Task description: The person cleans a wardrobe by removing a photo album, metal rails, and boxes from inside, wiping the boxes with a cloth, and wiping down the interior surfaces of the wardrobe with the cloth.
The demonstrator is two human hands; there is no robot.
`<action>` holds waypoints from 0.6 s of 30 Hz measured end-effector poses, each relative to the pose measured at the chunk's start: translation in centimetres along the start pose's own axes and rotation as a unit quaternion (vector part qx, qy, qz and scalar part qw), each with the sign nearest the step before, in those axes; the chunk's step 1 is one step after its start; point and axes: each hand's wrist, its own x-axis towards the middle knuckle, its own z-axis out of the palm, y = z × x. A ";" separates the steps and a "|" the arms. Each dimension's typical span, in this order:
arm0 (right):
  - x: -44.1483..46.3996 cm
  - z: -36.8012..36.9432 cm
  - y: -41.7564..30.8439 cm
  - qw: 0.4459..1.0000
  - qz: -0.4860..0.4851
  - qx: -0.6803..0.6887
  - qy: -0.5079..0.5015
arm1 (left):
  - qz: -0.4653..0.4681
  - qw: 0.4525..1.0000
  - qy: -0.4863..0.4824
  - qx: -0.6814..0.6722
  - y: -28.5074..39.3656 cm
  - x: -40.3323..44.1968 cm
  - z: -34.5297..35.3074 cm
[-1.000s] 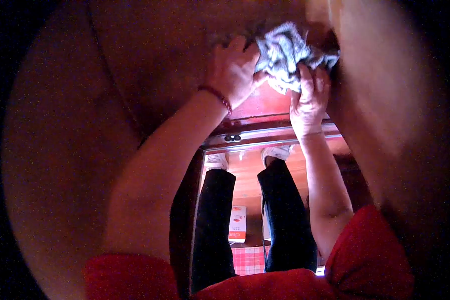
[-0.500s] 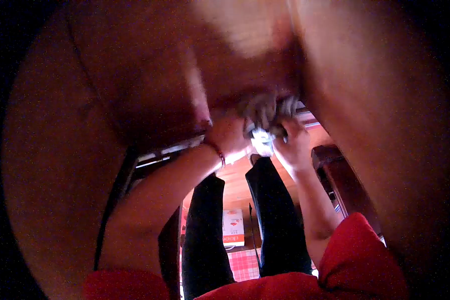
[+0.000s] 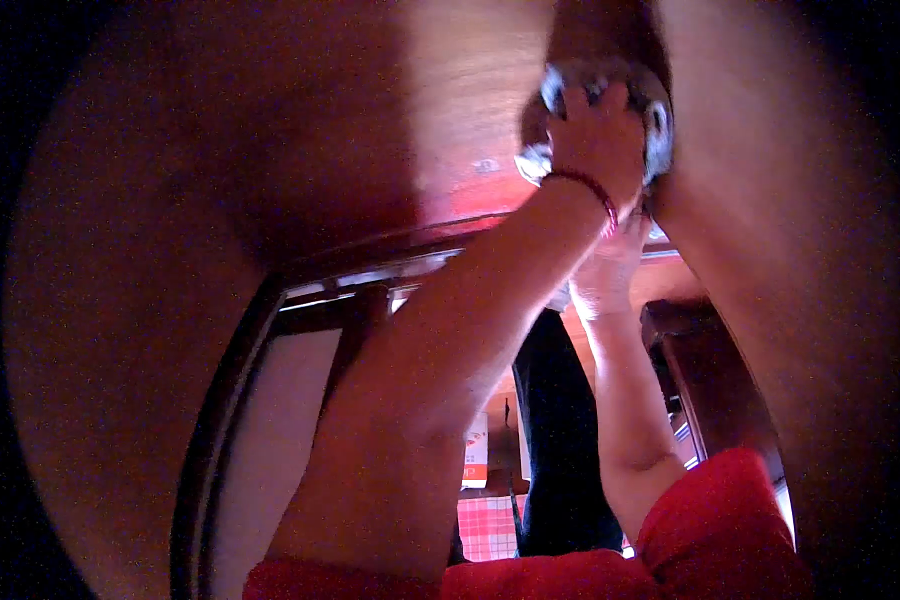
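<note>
A crumpled grey-and-white cloth (image 3: 658,130) lies against the wooden surface (image 3: 470,110), close to the side wall at the right. My left hand (image 3: 598,140), with a red bracelet at its wrist, presses on the cloth with its fingers spread. Just below it is my right hand (image 3: 610,265), partly covered by the left hand and wrist; its fingers are hidden, so whether it grips the cloth cannot be seen.
Wooden side walls (image 3: 770,200) curve in at both sides. Below the front edge are a dark wooden piece (image 3: 705,370) on the right, a white panel (image 3: 280,440) on the left, a printed box (image 3: 475,455), checked fabric (image 3: 487,528) and my dark-trousered leg (image 3: 560,440).
Both hands and the cloth dropped toward the front edge, then went back up toward the right wall. My left hand has moved right, onto the cloth and over my right hand.
</note>
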 end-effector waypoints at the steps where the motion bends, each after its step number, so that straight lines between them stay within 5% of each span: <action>1: -0.9 0.2 1.2 0.999 0.016 0.025 -0.023 | 0.009 1.000 0.006 0.000 0.6 -0.3 2.9; 2: -1.9 0.5 0.4 0.997 0.069 0.012 -0.017 | 0.027 0.999 0.015 -0.007 -0.3 -1.0 4.3; 6: -3.3 0.1 2.9 0.997 0.010 -0.067 0.021 | -0.099 0.972 -0.078 -0.201 1.1 -1.9 4.6; 8: -3.5 -2.4 2.6 0.993 0.050 -0.008 -0.103 | -0.069 0.985 -0.054 -0.148 1.8 -4.3 4.4; 10: -6.3 -4.0 3.4 0.995 0.061 -0.051 -0.066 | -0.010 0.995 -0.029 -0.099 3.1 -6.2 5.0; 12: -6.5 -6.6 2.1 0.928 0.281 0.106 -0.222 | 0.099 0.962 -0.244 -0.066 2.7 -6.7 4.5; 14: -7.2 -7.5 1.7 0.878 0.317 0.234 -0.271 | 0.109 0.950 -0.290 -0.032 1.7 -7.5 4.7; 16: -5.1 -8.3 -2.2 0.884 0.279 0.266 -0.264 | 0.134 0.930 -0.335 0.063 -1.0 -7.6 0.9; 18: -3.4 -7.2 -4.2 0.955 0.077 0.222 -0.180 | 0.088 0.920 -0.373 0.081 -5.3 -6.6 -4.6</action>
